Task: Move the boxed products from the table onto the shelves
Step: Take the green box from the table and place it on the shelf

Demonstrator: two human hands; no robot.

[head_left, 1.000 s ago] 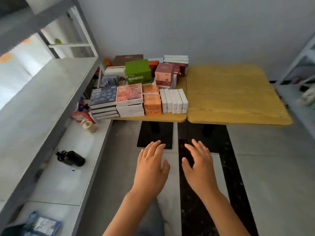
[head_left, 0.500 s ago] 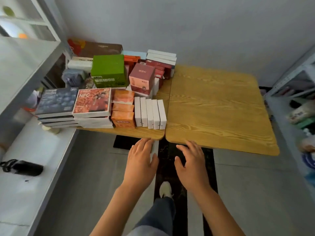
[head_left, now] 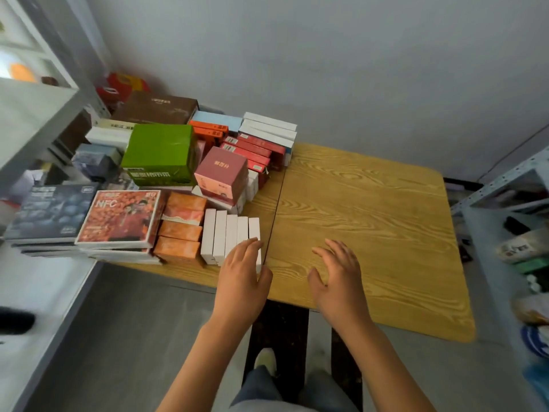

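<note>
Boxed products crowd the left half of the wooden table (head_left: 371, 221). At the front stands a row of several slim white boxes (head_left: 225, 233). My left hand (head_left: 242, 278) is spread over the right end of that row, fingers straight, thumb beside the outermost box. My right hand (head_left: 335, 275) hovers open above bare wood to the right, holding nothing. Beside the white row lie orange boxes (head_left: 181, 230), a red NFC box (head_left: 118, 215) on a stack, a dark blue box (head_left: 50, 212), a green box (head_left: 160, 153) and a pink box (head_left: 221, 173).
A grey shelf unit (head_left: 32, 114) stands on the left, its lower shelf (head_left: 38, 292) holding a dark blurred object (head_left: 15, 322). Another shelf rack (head_left: 511, 203) with packaged goods stands on the right. A brown box (head_left: 154, 107) and red and white boxes (head_left: 264, 138) sit at the table's back.
Both hands have moved forward from below the table edge to over the table. My left hand now reaches the white boxes. The view has come closer to the table.
</note>
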